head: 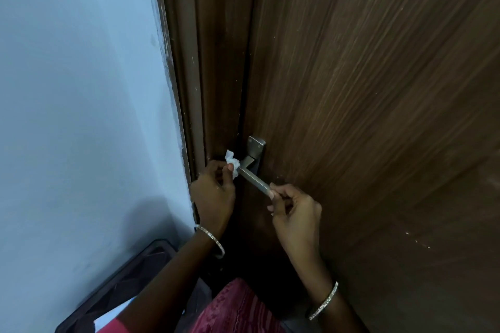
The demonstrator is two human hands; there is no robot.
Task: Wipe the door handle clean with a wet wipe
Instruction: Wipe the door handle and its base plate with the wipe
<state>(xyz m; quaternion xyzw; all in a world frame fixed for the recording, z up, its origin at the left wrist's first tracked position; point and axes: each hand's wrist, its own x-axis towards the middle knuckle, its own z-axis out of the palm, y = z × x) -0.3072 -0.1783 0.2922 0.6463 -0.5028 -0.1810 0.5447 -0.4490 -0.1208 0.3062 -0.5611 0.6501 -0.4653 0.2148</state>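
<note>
a dark brown wood-grain door (378, 89) fills the view from 12 o'clock round to 5 o'clock, its surface streaked with fine vertical grain and flecked with a few pale specks. at its 9 o'clock edge runs a darker door frame (205, 62), scuffed with white marks, and beyond that a pale blue wall (81, 89) takes up the whole 9 o'clock side. the door handle (255, 182), a brushed metal lever on a small rectangular backplate (257, 147), sits just below the middle of the view, close to the door's edge, slanting from its neck at 10 o'clock down to its free tip at 4 o'clock. the left hand (213, 192) pinches a crumpled white wet wipe (233, 163) between thumb and fingers, the wipe touching the lever near its neck. the right hand (292, 211) pinches the lever's free tip between thumb and forefinger, the other fingers curled in. each wrist carries a thin silvery bangle (213, 242). at 7 o'clock a dark ridged object (121, 278) leans by the wall; what it is cannot be told. pink patterned cloth (238, 311) shows at 6 o'clock.
</note>
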